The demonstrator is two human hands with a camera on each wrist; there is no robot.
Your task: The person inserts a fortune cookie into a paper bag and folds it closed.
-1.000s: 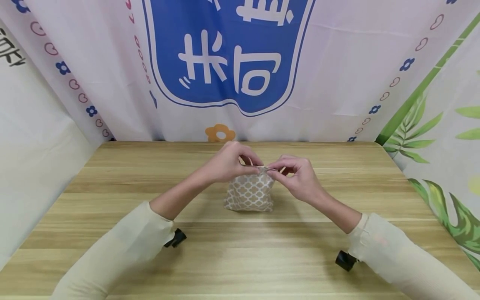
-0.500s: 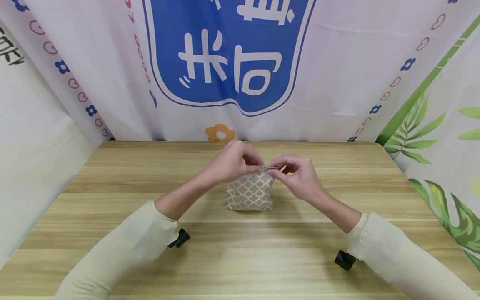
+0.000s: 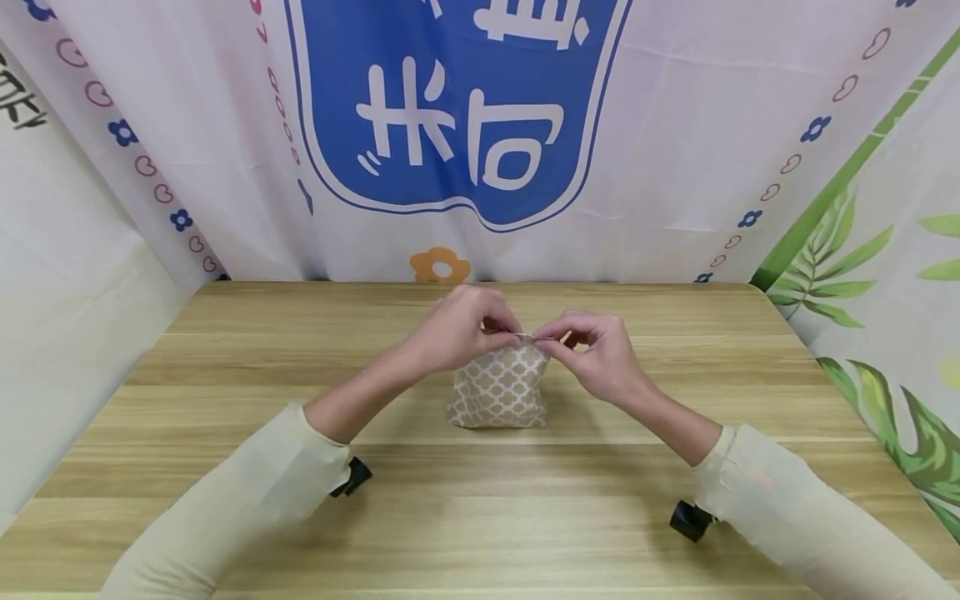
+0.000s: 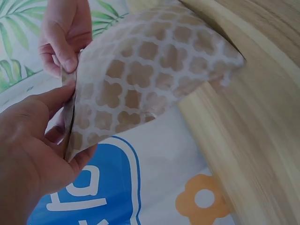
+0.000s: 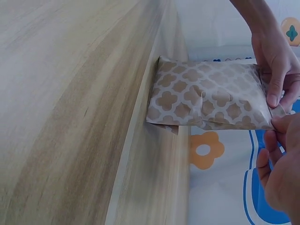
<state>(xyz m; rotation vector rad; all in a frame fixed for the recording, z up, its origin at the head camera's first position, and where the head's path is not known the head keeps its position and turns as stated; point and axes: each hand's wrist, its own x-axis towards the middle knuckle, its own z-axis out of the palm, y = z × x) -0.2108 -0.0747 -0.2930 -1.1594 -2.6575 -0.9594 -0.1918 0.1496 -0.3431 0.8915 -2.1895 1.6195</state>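
A small beige paper bag with a white lattice pattern stands upright on the wooden table, in the middle of the head view. My left hand pinches the left part of its top edge between thumb and fingers. At the right end of that edge, my right hand pinches it too, thumb in front. In the left wrist view the bag shows its broad patterned side, its top edge folded flat between both hands. The right wrist view has the bag with its bottom at the tabletop. Its contents are hidden.
The wooden table spreads around the bag. Behind it hangs a white curtain with a blue printed sign, and a leaf-patterned cloth hangs on the right. Black wrist cameras sit beneath both sleeves, the right camera near the tabletop.
My left hand has shifted slightly along the bag's top edge and its forearm has wavered a little. The bag's bottom has tipped slightly toward me. My right hand stays nearly still.
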